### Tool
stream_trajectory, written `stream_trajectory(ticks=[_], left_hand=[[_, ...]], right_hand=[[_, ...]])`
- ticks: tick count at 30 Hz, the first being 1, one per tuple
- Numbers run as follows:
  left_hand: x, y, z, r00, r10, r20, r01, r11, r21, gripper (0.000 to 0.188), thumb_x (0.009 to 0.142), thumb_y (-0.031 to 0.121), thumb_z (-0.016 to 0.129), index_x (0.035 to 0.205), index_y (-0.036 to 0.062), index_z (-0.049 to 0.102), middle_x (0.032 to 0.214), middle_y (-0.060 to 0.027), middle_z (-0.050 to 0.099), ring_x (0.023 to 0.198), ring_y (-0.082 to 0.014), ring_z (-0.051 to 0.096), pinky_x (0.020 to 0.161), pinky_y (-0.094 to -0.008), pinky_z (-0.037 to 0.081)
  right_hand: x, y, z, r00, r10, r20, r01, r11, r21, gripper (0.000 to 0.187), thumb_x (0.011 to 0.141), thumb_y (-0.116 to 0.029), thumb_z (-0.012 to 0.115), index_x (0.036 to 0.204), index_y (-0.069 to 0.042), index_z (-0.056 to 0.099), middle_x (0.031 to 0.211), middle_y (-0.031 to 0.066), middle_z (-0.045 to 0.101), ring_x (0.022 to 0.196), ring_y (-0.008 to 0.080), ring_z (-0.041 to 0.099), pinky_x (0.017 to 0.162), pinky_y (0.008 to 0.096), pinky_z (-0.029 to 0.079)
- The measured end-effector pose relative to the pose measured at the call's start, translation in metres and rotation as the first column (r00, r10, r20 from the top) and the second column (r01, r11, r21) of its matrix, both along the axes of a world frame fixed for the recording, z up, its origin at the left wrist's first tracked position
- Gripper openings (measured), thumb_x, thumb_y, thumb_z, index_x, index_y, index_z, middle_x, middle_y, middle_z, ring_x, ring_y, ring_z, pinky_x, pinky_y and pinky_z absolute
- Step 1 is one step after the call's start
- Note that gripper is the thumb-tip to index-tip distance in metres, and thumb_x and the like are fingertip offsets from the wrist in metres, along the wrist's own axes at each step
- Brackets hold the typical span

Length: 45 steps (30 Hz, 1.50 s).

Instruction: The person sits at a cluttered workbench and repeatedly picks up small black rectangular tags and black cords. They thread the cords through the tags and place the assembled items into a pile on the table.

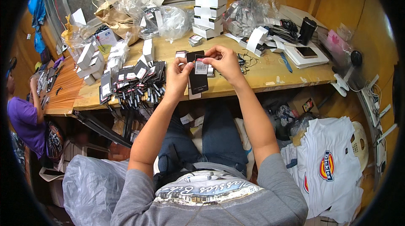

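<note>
Over the table's near edge, my left hand (178, 78) pinches a black card hang tag (199, 84) at its left side. My right hand (227, 65) has thumb and fingers closed at the tag's upper right, beside a white barcode label (201, 68). Whether the right fingers grip the label or the card edge is hard to tell. Another dark card shows behind the tag. Left of my hands lies a heap of black hang tags (139, 78) with white labels, their cords hanging over the edge.
White boxes (210, 13) are stacked at the back, with plastic bags (255, 9) beside them. A phone (306, 52), a blue pen-like tool (286, 62) and a black cup (307, 30) lie right. White shirts (331, 162) are piled low right. A person in purple (26, 120) sits left.
</note>
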<state>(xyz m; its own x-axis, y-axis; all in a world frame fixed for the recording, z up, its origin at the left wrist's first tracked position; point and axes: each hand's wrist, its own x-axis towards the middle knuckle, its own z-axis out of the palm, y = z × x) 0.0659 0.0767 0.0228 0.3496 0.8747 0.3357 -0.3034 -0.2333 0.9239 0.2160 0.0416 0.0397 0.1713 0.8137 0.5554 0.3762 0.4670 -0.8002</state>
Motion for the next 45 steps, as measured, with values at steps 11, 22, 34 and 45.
stream_trajectory(ticks=[11, 22, 34, 45], left_hand=[[-0.008, -0.017, -0.015, 0.999, -0.012, 0.037, 0.014, 0.998, -0.06, 0.012, 0.074, 0.003, 0.057, 0.081, 0.0033, 0.047, 0.069, -0.0027, 0.055, 0.058, -0.0059, 0.049, 0.054, -0.0176, 0.039], [-0.007, -0.042, -0.028, 0.997, -0.079, -0.017, 0.079, 0.996, -0.031, 0.015, 0.081, 0.004, 0.048, 0.09, 0.0051, 0.036, 0.073, -0.0068, 0.055, 0.062, -0.0075, 0.052, 0.052, -0.0197, 0.042], [-0.011, -0.049, -0.028, 0.972, -0.236, 0.011, 0.234, 0.953, -0.193, 0.025, 0.077, 0.007, 0.053, 0.1, -0.0024, 0.048, 0.085, -0.0064, 0.058, 0.072, -0.0085, 0.054, 0.066, -0.0215, 0.044], [0.012, -0.054, -0.007, 0.953, -0.301, 0.019, 0.301, 0.945, -0.13, 0.028, 0.078, 0.005, 0.052, 0.104, -0.004, 0.048, 0.09, -0.0063, 0.056, 0.078, -0.008, 0.052, 0.069, -0.0213, 0.043]], right_hand=[[0.033, -0.004, -0.01, 0.98, -0.172, -0.096, 0.165, 0.983, -0.077, 0.012, 0.075, -0.013, 0.055, 0.079, -0.002, 0.058, 0.06, 0.0044, 0.057, 0.052, 0.009, 0.052, 0.046, 0.0226, 0.041], [0.158, 0.03, -0.051, 0.701, -0.49, 0.519, 0.66, 0.721, -0.21, 0.02, 0.066, -0.021, 0.062, 0.078, -0.005, 0.063, 0.07, 0.013, 0.06, 0.066, 0.0232, 0.058, 0.064, 0.0311, 0.043], [0.139, 0.017, -0.01, 0.829, 0.045, -0.557, -0.238, 0.93, -0.28, 0.007, 0.077, -0.005, 0.053, 0.08, -0.004, 0.047, 0.07, 0.0108, 0.056, 0.058, 0.0128, 0.051, 0.054, 0.02, 0.044], [0.097, -0.022, 0.01, 0.615, 0.485, -0.622, -0.627, 0.779, -0.013, 0.038, 0.085, -0.032, 0.039, 0.11, -0.004, 0.044, 0.11, 0.0074, 0.048, 0.094, 0.0137, 0.047, 0.072, 0.0219, 0.038]])
